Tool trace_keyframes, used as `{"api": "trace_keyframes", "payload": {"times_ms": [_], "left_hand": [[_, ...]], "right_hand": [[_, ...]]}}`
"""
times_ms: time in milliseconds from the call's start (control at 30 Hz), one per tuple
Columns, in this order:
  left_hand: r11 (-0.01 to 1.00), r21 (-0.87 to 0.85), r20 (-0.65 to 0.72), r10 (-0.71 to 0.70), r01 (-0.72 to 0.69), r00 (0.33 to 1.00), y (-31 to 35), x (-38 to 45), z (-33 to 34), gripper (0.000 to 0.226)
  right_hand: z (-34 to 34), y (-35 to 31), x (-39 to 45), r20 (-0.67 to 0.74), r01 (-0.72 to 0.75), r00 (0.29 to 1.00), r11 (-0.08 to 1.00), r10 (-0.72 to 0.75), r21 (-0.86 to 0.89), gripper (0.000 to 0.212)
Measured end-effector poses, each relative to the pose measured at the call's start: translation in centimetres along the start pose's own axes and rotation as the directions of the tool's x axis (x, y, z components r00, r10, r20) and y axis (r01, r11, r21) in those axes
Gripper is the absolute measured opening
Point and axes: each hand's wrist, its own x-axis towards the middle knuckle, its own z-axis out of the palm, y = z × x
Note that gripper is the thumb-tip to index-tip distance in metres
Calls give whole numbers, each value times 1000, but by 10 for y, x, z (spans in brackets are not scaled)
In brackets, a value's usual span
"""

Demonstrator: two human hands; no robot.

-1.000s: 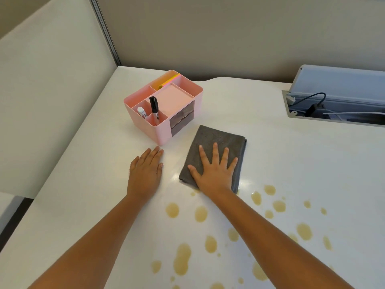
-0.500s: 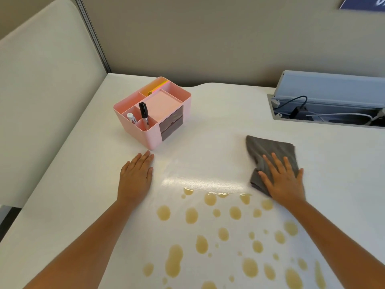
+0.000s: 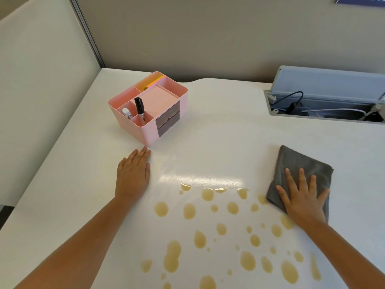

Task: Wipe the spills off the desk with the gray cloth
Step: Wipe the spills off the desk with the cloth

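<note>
Under the right hand lies the cloth, pressed flat by spread fingers so it can rub. Spills sit just left of it. Left hand rests open, empty, steadying on the desk.

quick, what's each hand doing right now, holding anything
Left hand: open, flat on the desk, holding nothing.
Right hand: open, palm pressed flat on the gray cloth, not gripping it.

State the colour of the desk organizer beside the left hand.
Pink, with dark drawer fronts; the organizer shows clearly in the head view.
</note>
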Motion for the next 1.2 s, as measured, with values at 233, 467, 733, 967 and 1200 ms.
{"api": "trace_keyframes", "payload": {"times_ms": [233, 467, 733, 967, 1200], "left_hand": [[1000, 12, -8, 7, -7, 1000, -2, 1, 3, 45], [1000, 2, -1, 6, -6, 1000, -3, 1, 3, 44], [1000, -8, 16, 11, -11, 1000, -5, 2, 4, 42], [1000, -13, 20, 24, -24, 1000, -7, 4, 4, 41], [999, -23, 36, 30, -29, 999, -9, 3, 3, 42]], "right_hand": [[3, -73, -4, -34, 187, 981, 981, -189, -60, 96], [7, -145, -6, -28, 209, 977, 978, -209, -24, 80], [11, -240, -25, -6, 358, 934, 933, -358, 39, 85], [19, -281, -70, 34, 553, 832, 833, -553, 27, 89], [21, -240, -80, 32, 679, 733, 734, -679, 13, 82]]}}
